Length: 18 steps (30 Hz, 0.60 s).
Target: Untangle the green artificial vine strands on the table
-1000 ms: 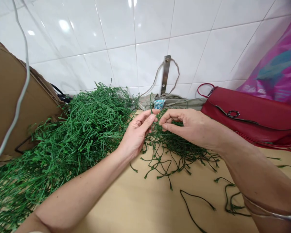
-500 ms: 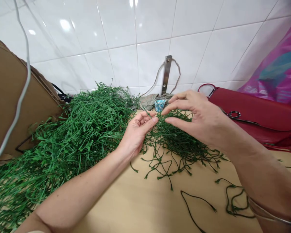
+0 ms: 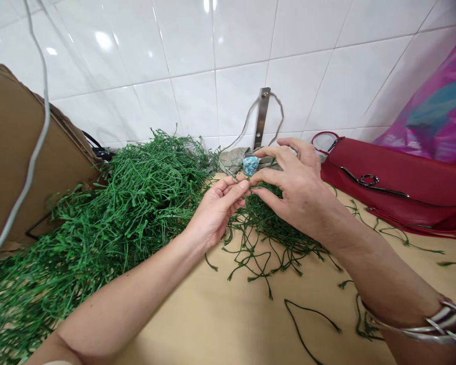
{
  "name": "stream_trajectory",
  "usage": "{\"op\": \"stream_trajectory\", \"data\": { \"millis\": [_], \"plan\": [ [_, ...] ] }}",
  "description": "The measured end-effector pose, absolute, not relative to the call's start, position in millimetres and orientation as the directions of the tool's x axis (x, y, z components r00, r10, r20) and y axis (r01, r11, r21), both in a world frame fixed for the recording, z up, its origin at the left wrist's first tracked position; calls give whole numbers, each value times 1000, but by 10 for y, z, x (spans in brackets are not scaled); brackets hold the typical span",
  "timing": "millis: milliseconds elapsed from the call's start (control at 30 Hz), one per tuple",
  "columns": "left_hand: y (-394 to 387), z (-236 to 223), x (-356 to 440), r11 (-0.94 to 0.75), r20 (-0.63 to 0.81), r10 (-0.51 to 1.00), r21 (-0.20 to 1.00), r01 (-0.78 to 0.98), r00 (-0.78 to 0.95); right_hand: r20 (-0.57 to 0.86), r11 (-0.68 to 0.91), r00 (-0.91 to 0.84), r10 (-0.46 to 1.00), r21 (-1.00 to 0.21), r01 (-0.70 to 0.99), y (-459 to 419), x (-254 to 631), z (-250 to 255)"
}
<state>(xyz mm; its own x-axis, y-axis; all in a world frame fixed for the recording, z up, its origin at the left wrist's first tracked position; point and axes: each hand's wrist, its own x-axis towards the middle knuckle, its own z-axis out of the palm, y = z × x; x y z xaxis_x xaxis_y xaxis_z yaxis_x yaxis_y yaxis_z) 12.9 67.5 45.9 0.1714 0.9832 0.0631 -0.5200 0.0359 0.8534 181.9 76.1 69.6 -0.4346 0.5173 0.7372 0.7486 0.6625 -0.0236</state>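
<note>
A thin green cord [image 3: 248,179] is pinched between the thumb and forefinger of the left hand [image 3: 218,208], between a large tangled heap of bright green cords [image 3: 140,197] and a smaller, darker green cord pile [image 3: 277,223] on the pale wooden table [image 3: 220,319]. The right hand's [image 3: 298,182] thumb and forefinger are brought near the left fingertips, but whether anything is gripped there cannot be told.

Pale tabletop [image 3: 212,314] under a large heap of green cords [image 3: 136,197], a smaller pile [image 3: 271,220], loose cords [image 3: 314,309], a red bag [image 3: 406,172]
</note>
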Motion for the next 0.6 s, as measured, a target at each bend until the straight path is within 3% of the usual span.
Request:
{"op": "stream_trajectory", "data": {
  "millis": [167,300,433,600],
  "plan": [
    [676,451,112,-91,172,959,940,-328,226,689,717,-435,580,-180,673,819,1904,754],
    [667,443,109,-191,225,960,961,-200,167,683,675,-390,618,-205,709,845,1957,767],
    [655,436,136,-222,241,966,957,-187,87,685,646,-353,637,-225,729,859,1927,720],
    [660,405,182,-116,143,985,961,-251,92,689,600,-274,671,-288,746,909,1821,640]
  ]
}}
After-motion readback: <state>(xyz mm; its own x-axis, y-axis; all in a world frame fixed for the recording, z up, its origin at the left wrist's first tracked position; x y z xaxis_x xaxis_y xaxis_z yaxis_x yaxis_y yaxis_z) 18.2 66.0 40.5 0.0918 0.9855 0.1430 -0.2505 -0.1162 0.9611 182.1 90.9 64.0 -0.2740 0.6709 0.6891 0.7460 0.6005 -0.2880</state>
